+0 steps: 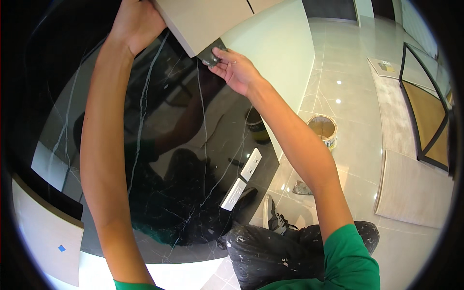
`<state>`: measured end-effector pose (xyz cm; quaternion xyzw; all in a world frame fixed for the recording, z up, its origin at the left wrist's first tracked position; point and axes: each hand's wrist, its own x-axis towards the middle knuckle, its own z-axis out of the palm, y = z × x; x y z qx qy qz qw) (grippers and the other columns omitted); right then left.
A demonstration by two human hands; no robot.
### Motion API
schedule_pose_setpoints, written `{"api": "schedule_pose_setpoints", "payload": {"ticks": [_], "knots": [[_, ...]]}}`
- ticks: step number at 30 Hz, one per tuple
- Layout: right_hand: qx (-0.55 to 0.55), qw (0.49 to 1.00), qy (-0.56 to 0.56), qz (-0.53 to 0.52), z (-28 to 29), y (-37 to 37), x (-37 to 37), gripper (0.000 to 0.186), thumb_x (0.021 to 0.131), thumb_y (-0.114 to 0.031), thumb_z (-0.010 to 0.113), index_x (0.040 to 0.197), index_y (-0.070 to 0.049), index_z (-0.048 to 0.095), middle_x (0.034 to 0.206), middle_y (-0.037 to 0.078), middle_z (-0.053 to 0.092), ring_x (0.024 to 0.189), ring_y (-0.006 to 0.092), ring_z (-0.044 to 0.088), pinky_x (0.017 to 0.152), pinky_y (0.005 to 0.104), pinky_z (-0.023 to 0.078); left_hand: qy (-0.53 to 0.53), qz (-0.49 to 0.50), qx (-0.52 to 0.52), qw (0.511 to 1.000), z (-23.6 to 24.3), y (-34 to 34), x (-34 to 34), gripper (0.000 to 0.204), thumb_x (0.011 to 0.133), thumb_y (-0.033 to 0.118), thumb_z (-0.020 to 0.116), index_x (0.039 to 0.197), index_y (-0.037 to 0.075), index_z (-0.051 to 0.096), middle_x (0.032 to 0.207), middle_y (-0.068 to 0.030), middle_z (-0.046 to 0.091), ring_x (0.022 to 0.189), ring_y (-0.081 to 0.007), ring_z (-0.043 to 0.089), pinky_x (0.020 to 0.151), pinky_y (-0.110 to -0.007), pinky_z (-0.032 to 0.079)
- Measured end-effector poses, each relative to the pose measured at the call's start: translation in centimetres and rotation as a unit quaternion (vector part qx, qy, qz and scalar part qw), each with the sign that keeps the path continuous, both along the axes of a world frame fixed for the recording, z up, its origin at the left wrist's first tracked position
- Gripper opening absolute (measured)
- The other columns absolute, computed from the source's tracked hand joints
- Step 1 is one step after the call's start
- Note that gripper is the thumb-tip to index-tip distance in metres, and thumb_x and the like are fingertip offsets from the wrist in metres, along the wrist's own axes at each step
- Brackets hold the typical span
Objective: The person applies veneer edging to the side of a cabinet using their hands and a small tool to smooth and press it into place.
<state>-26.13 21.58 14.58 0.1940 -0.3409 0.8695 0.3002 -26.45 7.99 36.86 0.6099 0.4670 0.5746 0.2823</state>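
My right hand (237,71) pinches a flat, dark grey piece (212,52) with pale specks between thumb and fingers. It lies against the lower corner of a beige cabinet-like box (208,21), and its exact kind cannot be made out. My left hand (138,25) is raised at the box's left side, its fingers hidden by the box and the picture's upper edge. Behind both arms stands a glossy black slab (169,125) with white veins, mirroring my arms and body.
Two white socket plates (242,179) sit on the slab's lower right. An open bucket (323,128) and a small dark, flat piece (302,187) rest on the tiled floor (353,159). Farther right is a black-framed panel (425,111). At lower left, a pale curved board (46,232) carries a blue mark.
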Motion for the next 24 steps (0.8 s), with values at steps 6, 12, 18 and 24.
{"api": "schedule_pose_setpoints", "payload": {"ticks": [6,12,18,24], "knots": [[-0.027,0.999,-0.006,-0.023,1.4,-1.2,-0.7,0.020,0.099,-0.015,0.058,0.110,0.002,0.059,0.107,0.009,0.067,0.096,0.0149,0.066,0.088,0.0288,0.056,0.000,0.012,-0.001,1.000,0.2,-0.9,-0.5,0.044,0.079,0.017,0.051,0.117,-0.004,0.059,0.117,-0.0141,0.066,0.112,-0.0288,0.059,0.106,-0.041,0.039],[-0.051,0.997,0.054,0.020,1.5,-1.8,-1.8,0.023,0.100,-0.009,0.053,0.118,0.005,0.054,0.114,0.011,0.064,0.106,0.0195,0.063,0.097,0.0327,0.053,0.001,0.017,0.010,1.000,0.0,-1.7,-0.7,0.039,0.080,0.018,0.053,0.114,-0.001,0.060,0.114,-0.0120,0.066,0.111,-0.0268,0.058,0.104,-0.040,0.040],[-0.088,0.987,0.114,0.075,1.9,-1.3,-0.8,0.029,0.098,-0.001,0.049,0.126,0.007,0.047,0.128,0.016,0.057,0.124,0.0277,0.054,0.112,0.0394,0.043,-0.003,0.042,0.025,0.999,0.4,-1.0,-0.6,0.032,0.081,0.018,0.053,0.107,0.001,0.057,0.110,-0.0107,0.063,0.108,-0.0263,0.058,0.104,-0.040,0.039],[-0.077,0.979,0.149,0.113,1.4,-1.2,-1.9,0.032,0.096,0.002,0.048,0.129,0.005,0.046,0.132,0.016,0.054,0.127,0.0291,0.052,0.115,0.0430,0.040,-0.012,0.020,0.023,0.999,0.2,-1.6,-1.0,0.036,0.081,0.019,0.052,0.111,-0.002,0.056,0.111,-0.0119,0.063,0.109,-0.0271,0.057,0.104,-0.042,0.038]]}}
